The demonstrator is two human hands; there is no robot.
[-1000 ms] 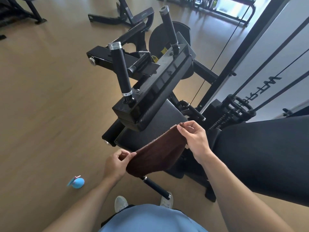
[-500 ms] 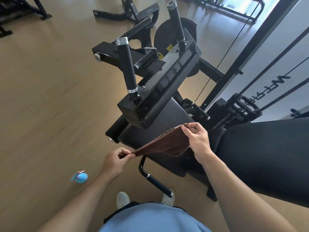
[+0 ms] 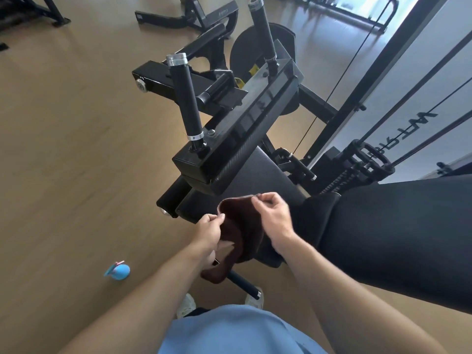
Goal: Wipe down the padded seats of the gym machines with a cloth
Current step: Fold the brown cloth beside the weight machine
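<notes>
Just in front of the padded seat, the left hand and right hand each pinch the brown cloth, which hangs folded between them.

Bright daylight enters from windows at top right, glaring on the wooden floor; wide-angle distortion bends edges; slight softness throughout.

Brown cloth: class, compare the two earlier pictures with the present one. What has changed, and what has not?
The left hand and right hand have come close together, so the brown cloth, earlier stretched flat between them, now hangs folded with its lower end drooping. Both hands still pinch its top edge. The padded seat, not yet wiped, and the blue object on the floor stayed put.
</notes>
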